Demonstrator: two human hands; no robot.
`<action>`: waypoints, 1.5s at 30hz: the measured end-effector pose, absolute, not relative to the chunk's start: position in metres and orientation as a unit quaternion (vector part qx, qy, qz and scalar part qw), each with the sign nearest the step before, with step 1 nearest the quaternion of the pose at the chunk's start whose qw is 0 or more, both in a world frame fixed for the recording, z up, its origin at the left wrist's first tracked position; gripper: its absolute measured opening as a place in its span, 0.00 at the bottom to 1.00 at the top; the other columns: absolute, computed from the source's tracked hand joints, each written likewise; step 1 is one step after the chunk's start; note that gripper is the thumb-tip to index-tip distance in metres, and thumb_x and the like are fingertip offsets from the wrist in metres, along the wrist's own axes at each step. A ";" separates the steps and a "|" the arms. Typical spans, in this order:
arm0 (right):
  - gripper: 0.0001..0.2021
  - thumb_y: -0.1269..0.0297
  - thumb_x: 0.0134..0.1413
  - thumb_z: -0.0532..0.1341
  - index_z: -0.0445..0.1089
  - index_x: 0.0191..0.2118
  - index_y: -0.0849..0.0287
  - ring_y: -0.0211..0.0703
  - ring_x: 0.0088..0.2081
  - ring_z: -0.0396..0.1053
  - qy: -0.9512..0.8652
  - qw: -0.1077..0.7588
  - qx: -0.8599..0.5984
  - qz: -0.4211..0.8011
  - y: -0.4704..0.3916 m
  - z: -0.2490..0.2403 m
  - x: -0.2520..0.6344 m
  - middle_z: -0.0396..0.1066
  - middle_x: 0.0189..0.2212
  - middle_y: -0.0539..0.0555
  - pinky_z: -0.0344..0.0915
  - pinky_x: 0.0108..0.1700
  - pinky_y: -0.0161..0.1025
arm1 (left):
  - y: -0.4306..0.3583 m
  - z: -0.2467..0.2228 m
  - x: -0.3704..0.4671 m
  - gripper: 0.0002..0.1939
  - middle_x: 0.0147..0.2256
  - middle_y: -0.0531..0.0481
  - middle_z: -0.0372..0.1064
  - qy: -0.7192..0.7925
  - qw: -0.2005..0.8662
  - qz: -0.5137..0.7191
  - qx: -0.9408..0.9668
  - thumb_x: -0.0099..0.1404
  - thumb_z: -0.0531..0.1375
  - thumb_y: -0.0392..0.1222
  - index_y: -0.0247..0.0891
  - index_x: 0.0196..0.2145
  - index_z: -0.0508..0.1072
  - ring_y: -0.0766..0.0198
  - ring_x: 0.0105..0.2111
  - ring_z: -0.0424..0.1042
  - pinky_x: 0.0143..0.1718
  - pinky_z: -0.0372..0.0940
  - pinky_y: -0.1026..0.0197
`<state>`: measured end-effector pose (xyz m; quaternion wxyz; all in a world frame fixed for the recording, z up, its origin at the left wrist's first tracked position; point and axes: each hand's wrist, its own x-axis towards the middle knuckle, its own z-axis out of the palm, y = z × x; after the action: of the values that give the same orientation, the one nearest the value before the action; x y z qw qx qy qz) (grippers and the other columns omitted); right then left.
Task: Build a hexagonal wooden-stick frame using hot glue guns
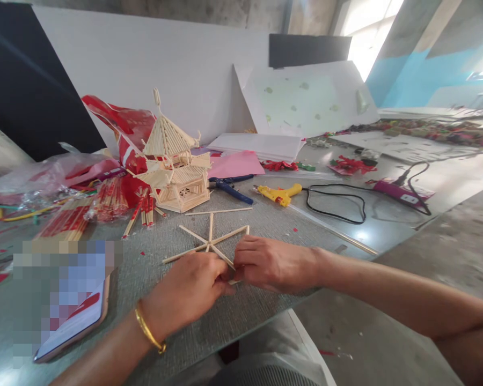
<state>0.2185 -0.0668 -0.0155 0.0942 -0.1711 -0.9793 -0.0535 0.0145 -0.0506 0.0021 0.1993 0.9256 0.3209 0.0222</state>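
Handling: both hands at the near right edge of a flat stick frame (210,242), around its 4 to 5 o'clock
Left hand (199,281): fingers curled, mostly closed, blurred; fingertips meet the right hand's; exact grip hidden, cannot tell what is pinched
Right hand (265,261): fingers bent inward, mostly closed, over the end of the 4 o'clock spoke; a bit of pale stick shows between the hands, cannot tell which hand has it
Stick frame: lying on gray table (306,217), pale spokes fanning from one hub; short edge piece at the 2 o'clock spoke tip, running down to the right hand; part under left hand hidden
Wrist: gold bracelet (148,328), left side
Directions below: taken from frame hub
12 o'clock: loose stick (221,211), flat
11 o'clock: stick pagoda model (177,179), upright; red bag (134,126) behind
10 o'clock: red-wrapped stick bundles (110,199)
8 o'clock: phone (78,316), screen up, partly pixelated
1 o'clock: blue-handled pliers (231,190), pink sheet (237,164) beyond
2 o'clock: yellow glue gun (282,194), black cord (338,186); purple power strip (402,194) farther right
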 end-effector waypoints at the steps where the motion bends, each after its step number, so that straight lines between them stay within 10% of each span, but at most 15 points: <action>1: 0.12 0.72 0.61 0.51 0.68 0.29 0.64 0.41 0.36 0.59 -0.979 0.095 -0.171 -0.058 -0.066 -0.017 0.218 0.66 0.31 0.57 0.60 0.42 0.40 | -0.052 0.002 0.015 0.08 0.29 0.52 0.74 0.318 0.186 0.018 0.930 0.61 0.56 0.34 0.38 0.27 0.73 0.62 0.31 0.71 0.31 0.57 0.61; 29: 0.12 0.71 0.62 0.49 0.67 0.31 0.64 0.41 0.37 0.59 -0.975 0.116 -0.179 -0.057 -0.070 -0.024 0.222 0.66 0.33 0.56 0.58 0.45 0.41 | -0.065 -0.003 0.017 0.09 0.32 0.49 0.72 0.293 0.059 -0.009 0.954 0.66 0.54 0.39 0.38 0.32 0.73 0.56 0.33 0.70 0.37 0.61 0.51; 45: 0.14 0.71 0.63 0.47 0.66 0.30 0.64 0.41 0.38 0.60 -0.969 0.126 -0.197 -0.080 -0.072 -0.034 0.221 0.65 0.32 0.56 0.57 0.45 0.42 | -0.080 -0.006 0.020 0.15 0.32 0.43 0.71 0.261 -0.040 -0.064 0.962 0.61 0.49 0.25 0.34 0.33 0.74 0.54 0.31 0.68 0.33 0.63 0.49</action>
<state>0.2211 -0.0722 -0.0343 0.1263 -0.1967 -0.9690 -0.0797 0.0202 -0.0799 -0.0059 -0.0395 0.9624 0.2608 -0.0642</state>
